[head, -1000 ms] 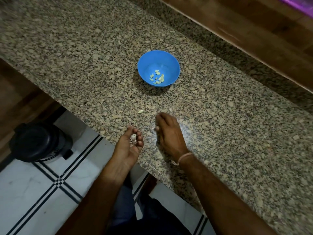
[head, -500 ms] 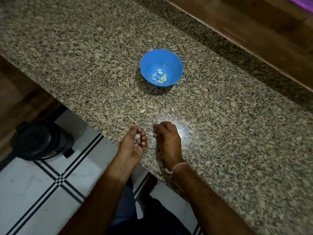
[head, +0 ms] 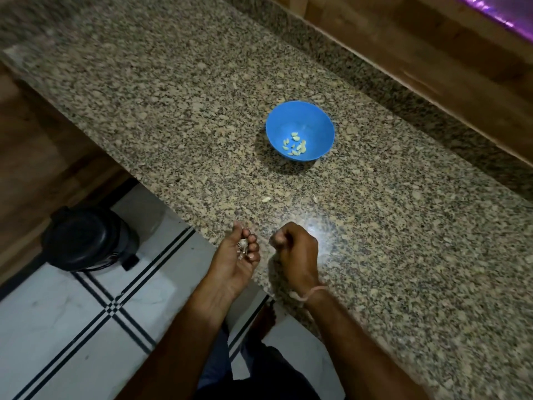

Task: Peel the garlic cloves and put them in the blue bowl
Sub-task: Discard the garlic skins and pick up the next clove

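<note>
Pale peeled garlic cloves (head: 294, 144) cluster at the bottom of the upright blue bowl (head: 277, 129).

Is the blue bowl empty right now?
No, several pale peeled cloves lie at the bottom of the blue bowl.

We read no legible text, label, brand or number; blue bowl (head: 277, 131), granite counter (head: 173, 96), black bin (head: 83, 238): all unmarked.
</note>
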The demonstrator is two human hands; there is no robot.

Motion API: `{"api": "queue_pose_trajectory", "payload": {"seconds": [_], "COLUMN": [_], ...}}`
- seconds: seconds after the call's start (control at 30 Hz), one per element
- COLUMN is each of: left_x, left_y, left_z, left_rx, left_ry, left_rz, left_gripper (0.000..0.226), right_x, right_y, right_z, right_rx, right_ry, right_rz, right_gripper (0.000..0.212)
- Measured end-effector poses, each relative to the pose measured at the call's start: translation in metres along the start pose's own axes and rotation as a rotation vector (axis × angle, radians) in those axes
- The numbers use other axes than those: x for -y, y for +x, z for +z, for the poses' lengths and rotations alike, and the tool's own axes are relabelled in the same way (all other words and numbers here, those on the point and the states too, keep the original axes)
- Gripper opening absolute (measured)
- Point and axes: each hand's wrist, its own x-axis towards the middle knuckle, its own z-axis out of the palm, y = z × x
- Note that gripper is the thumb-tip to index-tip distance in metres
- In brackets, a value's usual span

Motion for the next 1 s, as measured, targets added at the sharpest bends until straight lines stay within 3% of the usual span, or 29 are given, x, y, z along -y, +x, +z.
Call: {"api": "queue_pose_trajectory", "payload": {"seconds": [0.1, 0.3, 0.67, 1.0], "left_x": [-0.020, -0.085, -0.266, -0.351], "left_y": [-0.003, -0.019, -0.075, -0.083], "left_z": [-0.015, -0.072, -0.310, -0.457], "left_rx": [0.022, -0.008, -0.152, -0.340], "left_ry": [-0.041, -0.141, -0.335, -0.492], "left_rz": [0.009, 0.058, 0.227, 0.291], "left_gripper": [0.040, 0.040, 0.042, 0.037], "right_x": [0.030, 0.096, 0.248, 0.311], "right_y": [-0.003, -0.014, -0.068, -0.073], "right_z": [0.015, 0.098, 0.337, 0.487], "right_rx": [-0.018, 0.207, 0.474, 0.648], "right_ry": [0.311, 0.636, 0.547, 0.414], "right_rz": [0.148, 0.269, 0.212, 0.319], "right_gripper": [0.024, 0.024, 0.020, 0.036]}}
